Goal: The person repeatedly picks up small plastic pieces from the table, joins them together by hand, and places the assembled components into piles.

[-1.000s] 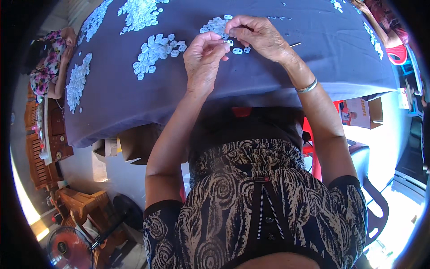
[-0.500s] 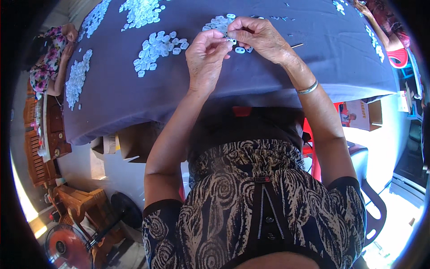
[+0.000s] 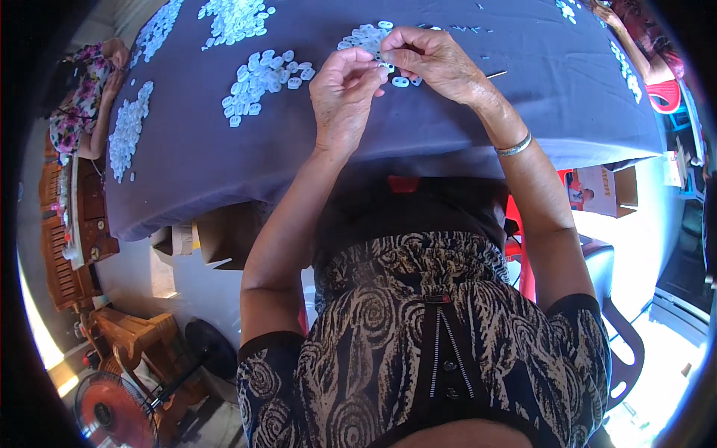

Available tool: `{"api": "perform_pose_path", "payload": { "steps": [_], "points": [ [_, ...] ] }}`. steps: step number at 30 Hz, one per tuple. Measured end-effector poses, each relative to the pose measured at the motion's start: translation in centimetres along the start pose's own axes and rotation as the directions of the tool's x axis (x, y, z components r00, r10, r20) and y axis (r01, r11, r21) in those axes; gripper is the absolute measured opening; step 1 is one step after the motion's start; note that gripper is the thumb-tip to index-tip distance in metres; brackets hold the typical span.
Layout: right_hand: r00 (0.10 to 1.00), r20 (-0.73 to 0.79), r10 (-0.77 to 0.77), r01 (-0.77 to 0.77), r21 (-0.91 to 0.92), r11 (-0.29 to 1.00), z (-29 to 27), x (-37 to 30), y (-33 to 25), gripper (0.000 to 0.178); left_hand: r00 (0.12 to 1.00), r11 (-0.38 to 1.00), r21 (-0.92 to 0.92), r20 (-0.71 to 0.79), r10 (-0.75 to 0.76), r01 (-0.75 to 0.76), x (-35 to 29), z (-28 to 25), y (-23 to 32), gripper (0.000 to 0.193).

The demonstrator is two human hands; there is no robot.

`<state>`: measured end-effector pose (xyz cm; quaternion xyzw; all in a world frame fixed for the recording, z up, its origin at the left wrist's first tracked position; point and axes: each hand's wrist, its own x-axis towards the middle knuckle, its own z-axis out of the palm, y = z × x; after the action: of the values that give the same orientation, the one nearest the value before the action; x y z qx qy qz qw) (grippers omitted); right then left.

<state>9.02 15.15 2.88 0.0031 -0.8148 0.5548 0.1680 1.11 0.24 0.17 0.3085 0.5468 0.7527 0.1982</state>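
Over the table's near side my left hand pinches a small whitish plastic piece, mostly covered by the fingertips. My right hand, with a bracelet at its wrist, has thumb and forefinger pressed together close to that piece. What the right fingers hold, if anything, is too small to make out. Just beyond the hands lies a pile of translucent white oval pieces with holes. A loose oval piece rests beneath the right hand.
Further piles of white pieces lie on the dark tablecloth. Small dark bits and a thin stick are right of my hands. Other people sit at the left and right. A fan stands lower left.
My hands stay in almost the same place, with only a slight shift of the fingers. The piles look unchanged.
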Motion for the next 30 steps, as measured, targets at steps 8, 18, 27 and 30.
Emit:
{"api": "perform_pose_path", "payload": {
  "steps": [8,18,27,30],
  "points": [
    [0.998,-0.019,-0.061,0.059,-0.112,0.992,0.3,0.0,0.3,0.015,1.000,0.999,-0.030,-0.024,0.009,-0.010,-0.2,0.1,-0.5,0.021],
    [0.998,-0.056,-0.030,0.016,-0.231,0.973,1.1,-0.2,-0.1,0.014,0.998,0.991,-0.132,-0.059,-0.006,-0.001,-0.4,0.3,-0.8,0.022],
    [0.997,-0.066,0.030,-0.035,-0.076,0.996,0.7,-0.1,-0.4,0.016,0.998,0.994,-0.110,-0.065,-0.018,0.011,-0.1,0.4,0.3,0.023],
    [0.993,-0.079,0.085,-0.088,-0.035,0.995,0.5,-0.1,-1.0,0.018,0.998,0.995,-0.103,-0.060,-0.013,0.007,-0.1,0.2,0.3,0.022]
  ]
}}
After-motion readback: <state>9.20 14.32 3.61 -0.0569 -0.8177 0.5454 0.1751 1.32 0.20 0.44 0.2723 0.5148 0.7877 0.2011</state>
